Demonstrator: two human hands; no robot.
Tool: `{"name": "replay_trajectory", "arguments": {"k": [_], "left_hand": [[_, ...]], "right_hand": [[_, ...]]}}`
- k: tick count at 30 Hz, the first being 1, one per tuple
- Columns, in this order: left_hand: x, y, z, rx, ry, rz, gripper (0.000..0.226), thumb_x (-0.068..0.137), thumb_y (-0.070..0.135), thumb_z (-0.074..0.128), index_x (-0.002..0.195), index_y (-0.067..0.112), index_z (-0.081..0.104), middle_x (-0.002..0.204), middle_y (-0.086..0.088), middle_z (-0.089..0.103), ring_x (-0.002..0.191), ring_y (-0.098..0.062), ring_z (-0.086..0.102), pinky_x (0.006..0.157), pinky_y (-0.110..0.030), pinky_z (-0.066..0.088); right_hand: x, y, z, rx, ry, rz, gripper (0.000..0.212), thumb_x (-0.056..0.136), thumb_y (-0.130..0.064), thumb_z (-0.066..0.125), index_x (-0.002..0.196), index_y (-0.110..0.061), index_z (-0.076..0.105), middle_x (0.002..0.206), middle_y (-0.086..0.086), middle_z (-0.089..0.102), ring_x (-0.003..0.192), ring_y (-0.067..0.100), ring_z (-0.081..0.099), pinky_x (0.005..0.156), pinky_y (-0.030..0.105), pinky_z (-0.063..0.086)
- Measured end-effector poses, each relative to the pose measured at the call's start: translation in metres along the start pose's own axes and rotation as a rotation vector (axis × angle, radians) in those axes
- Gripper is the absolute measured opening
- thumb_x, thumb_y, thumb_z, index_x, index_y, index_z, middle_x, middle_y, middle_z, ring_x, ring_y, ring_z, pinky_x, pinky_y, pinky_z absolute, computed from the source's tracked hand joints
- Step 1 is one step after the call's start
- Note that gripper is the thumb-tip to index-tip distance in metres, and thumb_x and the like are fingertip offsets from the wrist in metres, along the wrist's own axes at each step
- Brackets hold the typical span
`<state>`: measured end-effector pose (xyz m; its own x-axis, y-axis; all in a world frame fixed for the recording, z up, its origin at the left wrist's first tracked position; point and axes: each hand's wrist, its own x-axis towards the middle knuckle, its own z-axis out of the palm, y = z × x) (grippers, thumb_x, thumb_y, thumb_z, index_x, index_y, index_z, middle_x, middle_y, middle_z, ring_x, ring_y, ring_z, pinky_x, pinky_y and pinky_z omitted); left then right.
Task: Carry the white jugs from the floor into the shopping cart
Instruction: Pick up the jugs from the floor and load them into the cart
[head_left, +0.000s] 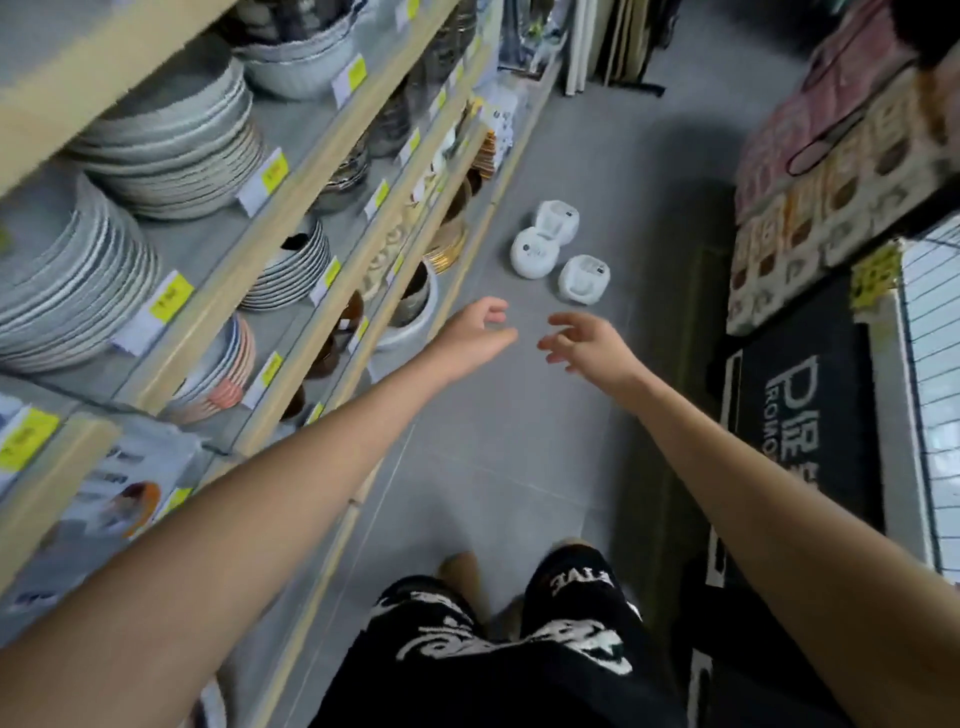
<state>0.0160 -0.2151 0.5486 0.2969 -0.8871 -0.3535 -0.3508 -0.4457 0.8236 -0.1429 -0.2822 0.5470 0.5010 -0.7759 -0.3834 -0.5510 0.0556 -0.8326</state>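
Three white jugs stand together on the grey floor ahead of me: one at the back (557, 219), a rounder one (534, 253) to its left front, and one nearest me (584, 278). Both my arms stretch out over the floor towards them. My left hand (477, 332) hangs open, fingers loosely curled, short of the jugs and holding nothing. My right hand (587, 340) is open too, fingers spread, just below the nearest jug and not touching it. No shopping cart is in view.
Wooden shelves (291, 208) with stacked plates and bowls line the left side of the aisle. Doormats and boxed goods (810, 395) lie along the right. My legs in black patterned shorts (519, 649) show at the bottom.
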Motion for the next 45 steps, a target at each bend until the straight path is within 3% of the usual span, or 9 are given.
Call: {"name": "replay_trajectory", "arguments": {"k": [13,16,21,24,29,33,38,41,45], "left_hand": [[0.253,0.135,0.083,0.061,-0.18,0.024,0.044,0.092,0.016,0.055,0.134,0.01,0.046,0.133,-0.003,0.054,0.102,-0.008,0.049,0.076,-0.018,0.037],[0.305,0.166,0.101,0.081,-0.238,-0.023,0.046,0.093,0.018,0.054,0.137,0.01,0.042,0.135,-0.002,0.051,0.105,-0.009,0.048,0.081,-0.016,0.033],[0.389,0.197,0.122,0.033,-0.202,-0.082,0.046,0.093,0.016,0.054,0.137,0.01,0.043,0.136,-0.002,0.052,0.114,-0.015,0.052,0.082,-0.015,0.032],[0.429,0.203,0.127,0.033,-0.209,-0.123,0.045,0.092,0.015,0.054,0.136,0.009,0.044,0.135,-0.004,0.053,0.117,-0.016,0.052,0.085,-0.016,0.034],[0.506,0.203,0.13,0.047,-0.253,-0.144,0.043,0.091,0.015,0.055,0.133,0.01,0.047,0.132,-0.004,0.055,0.104,-0.013,0.053,0.083,-0.02,0.038],[0.583,0.198,0.139,0.093,-0.309,-0.166,0.043,0.089,0.016,0.056,0.132,0.011,0.049,0.131,-0.002,0.056,0.106,-0.014,0.055,0.086,-0.021,0.041],[0.679,0.194,0.155,0.156,-0.407,-0.171,0.039,0.09,0.015,0.055,0.13,0.013,0.051,0.129,-0.002,0.057,0.118,-0.016,0.054,0.088,-0.018,0.038],[0.73,0.182,0.174,0.221,-0.428,-0.162,0.038,0.088,0.015,0.056,0.126,0.014,0.054,0.129,-0.003,0.059,0.118,-0.018,0.055,0.099,-0.025,0.041],[0.788,0.155,0.207,0.238,-0.444,-0.193,0.036,0.09,0.012,0.054,0.125,0.011,0.054,0.129,-0.005,0.058,0.119,-0.019,0.054,0.101,-0.026,0.04]], "right_hand": [[0.182,0.034,-0.192,0.125,0.207,0.113,0.032,0.092,-0.007,0.054,0.123,0.001,0.053,0.093,0.011,0.063,0.064,0.01,0.057,0.047,0.005,0.04],[0.232,0.038,-0.234,0.118,0.184,0.15,0.032,0.093,-0.01,0.054,0.124,-0.001,0.054,0.085,0.004,0.064,0.064,0.01,0.057,0.048,0.009,0.042],[0.311,0.04,-0.292,0.139,0.156,0.183,0.032,0.094,-0.009,0.051,0.125,-0.001,0.052,0.106,0.02,0.066,0.067,0.011,0.056,0.049,0.013,0.039],[0.35,0.038,-0.308,0.166,0.134,0.22,0.032,0.094,-0.007,0.051,0.125,-0.001,0.051,0.103,0.017,0.064,0.066,0.01,0.056,0.048,0.014,0.039],[0.416,0.05,-0.325,0.192,0.102,0.299,0.037,0.092,-0.011,0.054,0.128,-0.002,0.051,0.107,0.019,0.065,0.082,0.018,0.061,0.06,0.024,0.044],[0.471,0.062,-0.334,0.233,0.136,0.36,0.037,0.093,-0.011,0.052,0.128,-0.003,0.051,0.111,0.017,0.066,0.073,0.012,0.06,0.068,0.032,0.05],[0.547,0.082,-0.338,0.32,0.24,0.465,0.033,0.092,-0.008,0.052,0.124,-0.003,0.053,0.116,0.018,0.065,0.065,0.007,0.058,0.054,0.019,0.041],[0.589,0.102,-0.333,0.373,0.291,0.513,0.034,0.091,-0.008,0.053,0.124,-0.003,0.054,0.114,0.019,0.065,0.065,0.008,0.057,0.05,0.012,0.041],[0.636,0.14,-0.325,0.456,0.352,0.617,0.036,0.091,-0.01,0.054,0.126,-0.003,0.053,0.109,0.015,0.066,0.071,0.011,0.059,0.059,0.017,0.044]]}}
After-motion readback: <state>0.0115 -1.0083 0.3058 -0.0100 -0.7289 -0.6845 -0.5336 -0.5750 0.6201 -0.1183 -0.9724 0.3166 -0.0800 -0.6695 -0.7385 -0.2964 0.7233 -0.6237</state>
